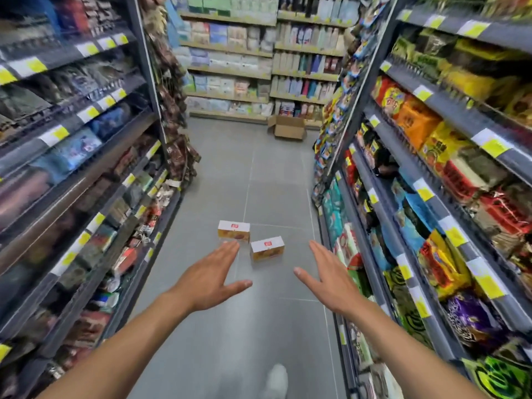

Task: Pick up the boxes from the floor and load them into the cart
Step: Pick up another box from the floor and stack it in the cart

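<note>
Two small boxes with white tops and orange sides lie on the grey tiled floor of a shop aisle: one box [233,231] further left, the other box [267,247] nearer and to its right. My left hand [214,276] is stretched forward with straight fingers, its fingertips just below the left box in the picture. My right hand [329,276] is held out the same way, to the right of the nearer box. Both hands hold nothing. No cart is in view.
Stocked shelves [86,180] line the aisle on the left and shelves [431,180] on the right. An open cardboard carton [288,128] sits on the floor at the far end, before a back wall of shelves. My white shoe [277,381] shows at the bottom.
</note>
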The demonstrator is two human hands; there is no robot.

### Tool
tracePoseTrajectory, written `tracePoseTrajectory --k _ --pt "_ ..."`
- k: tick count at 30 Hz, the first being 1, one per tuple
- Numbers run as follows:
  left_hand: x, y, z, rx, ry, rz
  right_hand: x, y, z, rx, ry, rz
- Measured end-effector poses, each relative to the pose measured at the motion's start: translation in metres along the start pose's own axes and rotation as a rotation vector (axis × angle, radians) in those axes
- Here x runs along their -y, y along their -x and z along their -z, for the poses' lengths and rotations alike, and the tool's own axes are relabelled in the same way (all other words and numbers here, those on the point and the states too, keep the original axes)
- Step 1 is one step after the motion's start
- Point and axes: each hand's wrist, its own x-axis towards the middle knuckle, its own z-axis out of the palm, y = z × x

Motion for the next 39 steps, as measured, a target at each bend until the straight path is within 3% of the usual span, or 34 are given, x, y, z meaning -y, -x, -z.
tracePoseTrajectory --k 11,17,26,34,39 --pt "0.030 -0.206 -0.019 0.047 0.039 0.136 -0.092 -0.194 0.011 0.143 -0.059 -0.056" --pt "0.060 -0.306 -0.026 0.061 0.063 0.120 -0.121 -0.293 0.013 0.177 -0.104 -0.092" --pt "0.149 -0.483 -0.056 0.176 0.100 0.153 -0.171 -0.461 -0.010 0.249 -0.102 -0.205" --pt "0.214 -0.601 -0.120 0.331 0.089 0.276 -0.246 -0.585 -0.066 0.421 -0.095 -0.275" --pt "0.254 -0.646 -0.211 0.439 0.053 0.344 -0.303 -0.658 -0.145 0.566 -0.078 -0.250"
